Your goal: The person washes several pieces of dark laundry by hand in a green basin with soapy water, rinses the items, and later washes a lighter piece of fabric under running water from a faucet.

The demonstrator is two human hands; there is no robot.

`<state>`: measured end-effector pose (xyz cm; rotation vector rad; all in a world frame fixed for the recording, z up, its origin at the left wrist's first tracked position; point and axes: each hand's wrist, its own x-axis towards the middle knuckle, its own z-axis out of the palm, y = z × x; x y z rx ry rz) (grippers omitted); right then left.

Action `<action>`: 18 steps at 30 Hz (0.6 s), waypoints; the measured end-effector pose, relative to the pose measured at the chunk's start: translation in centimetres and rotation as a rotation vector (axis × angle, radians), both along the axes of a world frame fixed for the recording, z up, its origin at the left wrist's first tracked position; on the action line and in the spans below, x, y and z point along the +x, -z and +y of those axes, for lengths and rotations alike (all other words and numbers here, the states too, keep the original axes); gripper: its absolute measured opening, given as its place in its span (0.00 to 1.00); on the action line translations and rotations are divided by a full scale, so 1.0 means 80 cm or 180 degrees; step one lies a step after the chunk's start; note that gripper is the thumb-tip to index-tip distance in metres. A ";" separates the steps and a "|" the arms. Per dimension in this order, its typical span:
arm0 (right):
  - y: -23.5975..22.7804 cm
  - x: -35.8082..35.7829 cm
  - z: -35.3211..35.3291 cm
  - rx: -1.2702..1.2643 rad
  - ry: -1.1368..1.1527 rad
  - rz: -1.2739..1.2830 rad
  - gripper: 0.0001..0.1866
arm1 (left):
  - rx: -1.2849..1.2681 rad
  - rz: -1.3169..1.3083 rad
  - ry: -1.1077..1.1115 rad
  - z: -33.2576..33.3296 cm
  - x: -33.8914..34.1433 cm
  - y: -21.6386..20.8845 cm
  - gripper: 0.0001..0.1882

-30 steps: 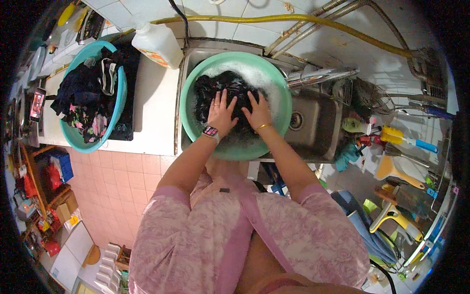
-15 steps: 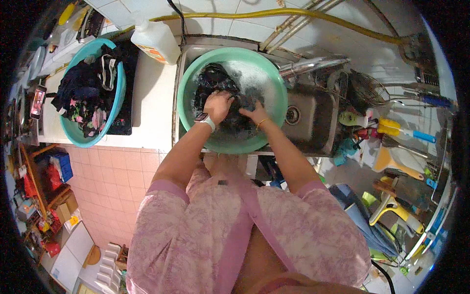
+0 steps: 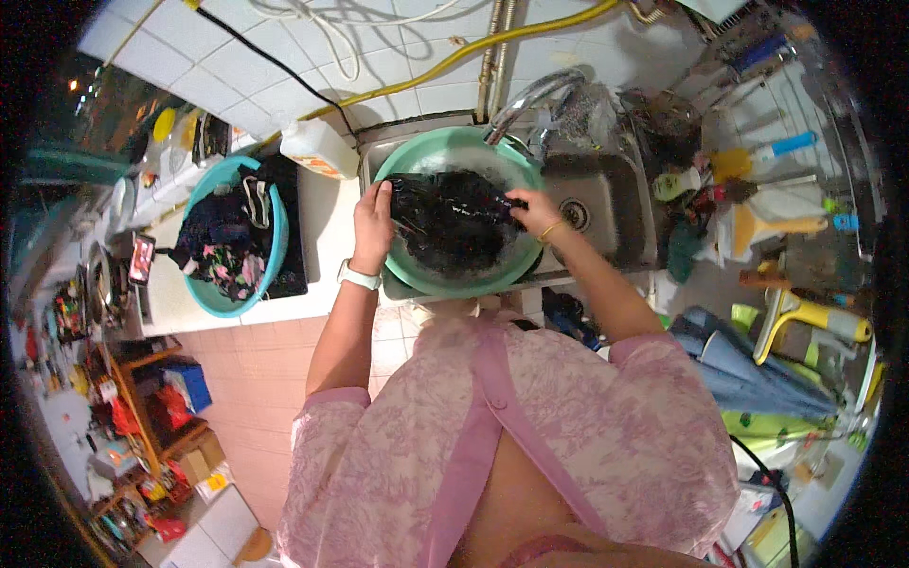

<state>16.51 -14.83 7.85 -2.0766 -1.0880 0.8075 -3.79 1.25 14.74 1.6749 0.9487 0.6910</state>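
A dark, wet garment stretches between my two hands across a pale green basin. At its left end, my left hand grips an edge beside the basin's rim, with a white watch on the wrist. My right hand is closed around the other end near the right rim. Sudsy water shows behind the cloth. The garment's lower part hangs in or just over the basin; which of these, I cannot tell. Its exact kind is unclear too.
The basin sits in a metal sink, with a faucet behind it. On the left counter stand a turquoise basin of clothes, a white jug and a phone. Brushes and a yellow-handled tool crowd the right side.
Both hands have come up from the water inside the basin and moved apart. The dark garment, formerly bunched under them, is now lifted and spread between them. The view has shifted.
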 end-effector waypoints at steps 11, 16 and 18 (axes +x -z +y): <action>-0.190 -0.001 0.002 0.0813 0.0101 -0.0377 0.11 | -0.1147 -0.1555 0.0487 0.024 -0.003 -0.110 0.19; -0.158 0.022 -0.013 0.1211 0.0258 -0.0282 0.13 | -0.1277 -0.1648 0.0529 0.028 0.001 -0.104 0.16; -0.133 0.008 -0.018 0.1034 0.0630 0.0424 0.13 | -0.1082 -0.1359 0.0390 0.031 0.002 -0.076 0.16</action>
